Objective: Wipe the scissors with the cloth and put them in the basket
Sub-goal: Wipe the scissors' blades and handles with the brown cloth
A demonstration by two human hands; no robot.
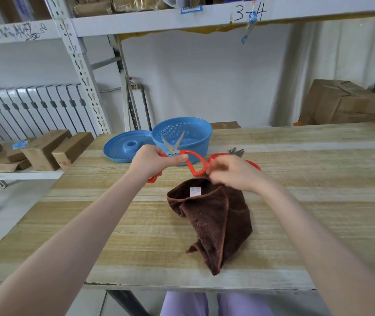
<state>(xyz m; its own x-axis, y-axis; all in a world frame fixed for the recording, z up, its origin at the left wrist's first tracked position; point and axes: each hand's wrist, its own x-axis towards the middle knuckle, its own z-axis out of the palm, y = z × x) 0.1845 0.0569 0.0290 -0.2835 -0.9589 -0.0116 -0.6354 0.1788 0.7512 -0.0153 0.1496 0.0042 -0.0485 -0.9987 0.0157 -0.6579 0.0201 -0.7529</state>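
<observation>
Now, just in front of the basket [205, 142], the left hand [152, 164] grips a pair of red-handled scissors [173, 145] near the pivot, blades spread and pointing up. The right hand [233, 175], blurred, hovers with curled fingers over the top of the brown cloth [216, 222], which lies crumpled on the counter [307, 201] nearer the person than the basket; whether it grips anything cannot be told. A second pair of scissors [237, 152] lies right of the basket. The scissors are judged light, rigid and sharp-edged, best held by the plastic loops. The cloth is soft and limp, so it should be bunched around the blades.
</observation>
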